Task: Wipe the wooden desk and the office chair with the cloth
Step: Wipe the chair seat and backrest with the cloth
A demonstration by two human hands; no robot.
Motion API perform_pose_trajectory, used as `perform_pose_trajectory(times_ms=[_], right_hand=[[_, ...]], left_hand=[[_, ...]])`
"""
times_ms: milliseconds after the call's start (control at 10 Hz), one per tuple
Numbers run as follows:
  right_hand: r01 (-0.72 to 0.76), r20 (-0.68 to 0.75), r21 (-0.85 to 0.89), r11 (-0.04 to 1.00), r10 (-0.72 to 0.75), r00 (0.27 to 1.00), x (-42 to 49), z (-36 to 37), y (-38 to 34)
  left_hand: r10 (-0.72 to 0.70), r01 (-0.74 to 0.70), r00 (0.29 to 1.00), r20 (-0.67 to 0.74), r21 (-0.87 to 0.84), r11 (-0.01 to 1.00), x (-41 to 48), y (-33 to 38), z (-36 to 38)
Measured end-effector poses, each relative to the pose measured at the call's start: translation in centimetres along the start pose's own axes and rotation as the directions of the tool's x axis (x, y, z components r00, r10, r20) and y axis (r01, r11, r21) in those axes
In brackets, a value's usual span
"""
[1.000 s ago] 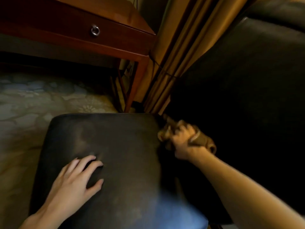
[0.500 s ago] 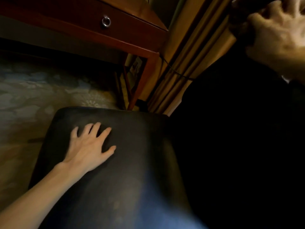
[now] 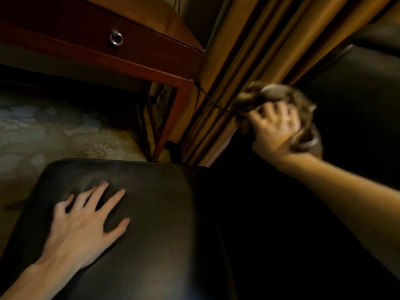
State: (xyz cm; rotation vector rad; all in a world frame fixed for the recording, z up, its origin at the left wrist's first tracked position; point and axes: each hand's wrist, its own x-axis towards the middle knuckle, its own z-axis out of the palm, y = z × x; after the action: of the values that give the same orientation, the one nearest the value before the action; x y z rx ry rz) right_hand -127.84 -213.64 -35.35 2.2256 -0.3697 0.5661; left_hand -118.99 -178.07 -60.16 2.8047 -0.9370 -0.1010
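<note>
A person's right hand (image 3: 275,131) is raised, its bare forearm reaching up from the lower right edge of the view, wrist slightly bent and the back of the hand facing the camera. Its grip is closed round a bunched brownish cloth (image 3: 270,92), the fingers curled into the fabric, which bulges out above the knuckles and beside the wrist. Hand and cloth are both blurred. The cloth sits at the left edge of the dark backrest (image 3: 357,105) of the office chair (image 3: 173,245); whether it actually touches the leather cannot be told. Just left of the grip hang golden curtain (image 3: 249,61) folds, crossed by a thin dark cord (image 3: 207,100). Further left of the grip and above it stands the reddish wooden worktop (image 3: 151,53), with a drawer front carrying a metal ring pull (image 3: 116,38) and one leg (image 3: 173,118) running down to the floor. Below and well to the left of the grip lies the chair's dark leather seat (image 3: 162,191). The left hand (image 3: 84,224) rests palm down on it, fingers spread and straight, thumb out to the side, holding nothing; its forearm enters from the bottom left corner. Beyond the seat is a pale flower-patterned carpet (image 3: 43,131).
</note>
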Motion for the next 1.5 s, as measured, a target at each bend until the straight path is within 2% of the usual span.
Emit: perform_pose_trajectory(times_ms=[100,200,300,400,500,600,700,800,900,1000,1100,1200,1300,1400,1500], right_hand=[[0.224,0.120,0.096,0.970,-0.235,0.965,-4.8,3.1,-4.7],[0.261,0.768,0.152,0.953,-0.280,0.576,-10.0,4.5,-9.5],[0.432,0.809,0.180,0.884,-0.383,0.445,-11.2,3.8,-9.7],[0.323,0.478,0.326,0.888,-0.450,0.754,-6.6,-0.1,-6.2],[0.339,-0.020,0.156,0.928,-0.340,0.940,2.0,-5.1,-2.2],[0.107,0.023,-0.010,0.994,-0.107,0.994,7.7,-6.7,2.4],[-0.062,0.334,-0.046,0.997,0.074,0.940,7.0,-4.1,2.9],[0.074,0.300,0.003,0.997,-0.072,0.951,3.8,-1.8,0.2],[0.249,0.278,0.080,0.965,-0.261,0.924,0.6,-2.1,-0.2],[0.431,0.421,0.314,0.846,-0.531,0.735,-4.7,-2.6,-0.1],[0.386,0.615,0.436,0.813,-0.583,0.531,-11.2,-5.7,-0.9],[0.318,0.596,0.398,0.860,-0.506,0.623,-17.3,-10.3,0.2],[0.289,0.758,0.421,0.860,-0.508,0.409,-23.4,-14.6,1.1],[0.199,0.904,0.394,0.898,-0.417,0.091,-24.0,-19.2,-0.5],[0.217,0.872,0.378,0.900,-0.425,0.241,-23.1,-23.6,1.8]], left_hand=[[-0.035,0.034,0.999,-0.022,-0.037,0.999,0.0,-0.2,0.8],[-0.068,0.068,0.998,-0.007,0.042,0.997,-0.6,-0.4,0.9],[-0.077,0.081,0.996,-0.050,0.068,0.994,-1.3,-0.1,1.1],[-0.066,0.071,0.994,-0.084,0.051,0.996,-1.6,-0.1,1.1],[-0.104,0.107,0.991,-0.081,0.041,0.993,-2.3,-0.1,1.3],[-0.128,0.131,0.986,-0.107,0.027,0.991,-3.4,0.0,1.4],[-0.150,0.151,0.983,-0.104,0.001,0.989,-4.3,0.2,1.4],[-0.160,0.158,0.983,-0.089,-0.031,0.987,-4.4,0.2,1.5],[-0.139,0.138,0.986,-0.096,-0.021,0.990,-4.4,0.1,1.5],[-0.136,0.132,0.983,-0.122,-0.037,0.991,-4.7,0.1,1.3],[-0.167,0.162,0.982,-0.090,-0.064,0.985,-5.4,-0.2,1.5],[-0.196,0.193,0.981,0.000,-0.171,0.966,-7.2,-0.3,0.8],[-0.168,0.178,0.984,0.067,-0.218,0.959,-10.1,-0.7,0.8],[-0.146,0.166,0.980,0.134,-0.158,0.973,-13.0,0.0,-1.1],[-0.117,0.165,0.962,0.246,-0.183,0.969,-14.2,0.5,-3.7]])
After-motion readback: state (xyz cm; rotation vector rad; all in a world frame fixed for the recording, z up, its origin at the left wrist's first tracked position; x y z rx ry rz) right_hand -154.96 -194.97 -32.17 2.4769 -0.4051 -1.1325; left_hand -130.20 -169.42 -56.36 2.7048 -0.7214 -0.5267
